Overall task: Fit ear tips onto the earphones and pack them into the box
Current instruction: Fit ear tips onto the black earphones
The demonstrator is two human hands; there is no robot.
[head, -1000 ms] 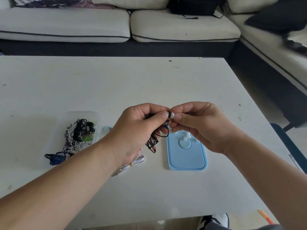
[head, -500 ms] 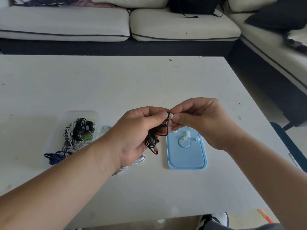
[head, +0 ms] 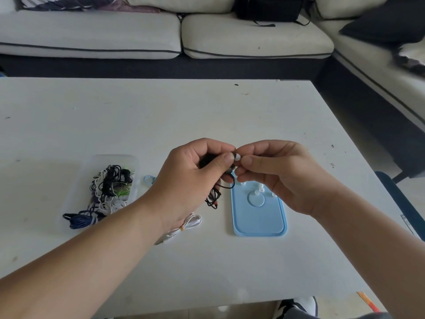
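Observation:
My left hand (head: 193, 178) grips a black earphone, whose coiled cable (head: 213, 196) dangles below the palm. My right hand (head: 278, 173) pinches a small white ear tip (head: 237, 157) against the earphone's end, where both hands meet above the table. Beneath them lies a blue lid (head: 259, 217) with several loose white ear tips (head: 259, 189) on it. A clear box (head: 108, 187) at the left holds a tangle of black, white, green and blue earphones. A bundled white earphone (head: 186, 226) lies under my left wrist.
A small blue clip (head: 148, 180) sits beside the clear box. The white table (head: 161, 116) reaches to a dark gap and pale sofas (head: 253, 35) behind. A black bag (head: 266, 6) rests on the sofa. A shoe (head: 296, 306) shows below the table's near edge.
Both hands have stayed joined at the earphone, shifting only slightly. The ear tip is still pinched at the earphone's end.

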